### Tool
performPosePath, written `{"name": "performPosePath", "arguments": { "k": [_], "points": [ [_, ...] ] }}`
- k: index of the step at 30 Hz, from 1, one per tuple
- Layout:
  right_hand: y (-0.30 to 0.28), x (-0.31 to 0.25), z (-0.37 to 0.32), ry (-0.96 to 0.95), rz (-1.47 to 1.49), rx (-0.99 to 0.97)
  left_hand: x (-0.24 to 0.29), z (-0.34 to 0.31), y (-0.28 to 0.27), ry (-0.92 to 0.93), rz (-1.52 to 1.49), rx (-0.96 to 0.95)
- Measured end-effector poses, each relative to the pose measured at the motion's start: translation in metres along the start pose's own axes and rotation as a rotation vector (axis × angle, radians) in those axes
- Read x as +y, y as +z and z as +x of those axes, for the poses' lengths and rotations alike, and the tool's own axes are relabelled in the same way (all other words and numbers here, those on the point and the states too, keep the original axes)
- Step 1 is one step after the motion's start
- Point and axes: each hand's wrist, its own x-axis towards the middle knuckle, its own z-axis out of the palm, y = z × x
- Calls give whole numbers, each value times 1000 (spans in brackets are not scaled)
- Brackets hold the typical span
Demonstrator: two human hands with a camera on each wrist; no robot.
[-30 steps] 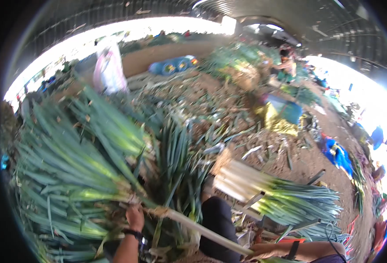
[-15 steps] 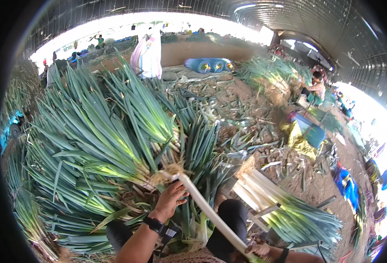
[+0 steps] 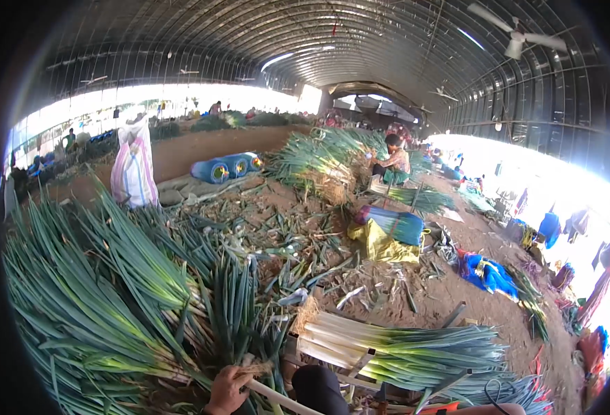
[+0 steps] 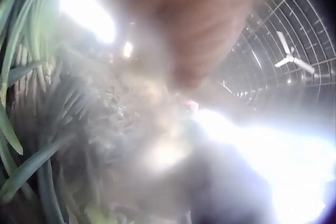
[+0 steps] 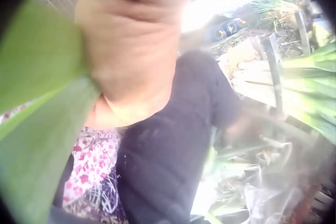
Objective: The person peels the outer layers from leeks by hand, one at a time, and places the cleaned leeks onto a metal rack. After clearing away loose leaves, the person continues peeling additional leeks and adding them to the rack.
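A long green onion (image 3: 281, 399) with a pale stalk slants across the bottom of the head view. My left hand (image 3: 227, 389) holds it near its root end, fingers bent around the stalk beside the brownish roots. In the left wrist view that hand (image 4: 184, 19) is a blur overhead. My right hand (image 5: 134, 61) shows in the right wrist view, gripping the onion, whose broad green leaves (image 5: 42, 66) spread out beside it; its fingertips are hidden. In the head view only the right forearm (image 3: 488, 409) shows. Large piles of green onions (image 3: 90, 297) lie left of my left hand.
To the right, a low metal rack (image 3: 364, 363) holds a row of onions (image 3: 388, 346) with pale stalks. Leaf scraps litter the soil ahead. Farther off are a yellow sack (image 3: 384, 242), a white sack (image 3: 133, 166), blue rolls (image 3: 225, 168) and a seated person (image 3: 393, 162).
The view has tilted up and turned. My left hand has gone from the pile to the root end of the onion, its fingers now bent around it. The right hand has dropped out of the head view.
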Motion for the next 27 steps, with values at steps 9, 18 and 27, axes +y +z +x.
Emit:
{"name": "performPosePath", "arguments": {
  "k": [9,18,27],
  "points": [
    [-10,28,-19,25,-112,59,4,-1,39,105,54,-236],
    [-13,38,-25,45,-174,80,-15,-5,55,179,63,-344],
    [-12,40,-34,70,-242,99,-6,-11,52,96,135,-330]
  ]
}}
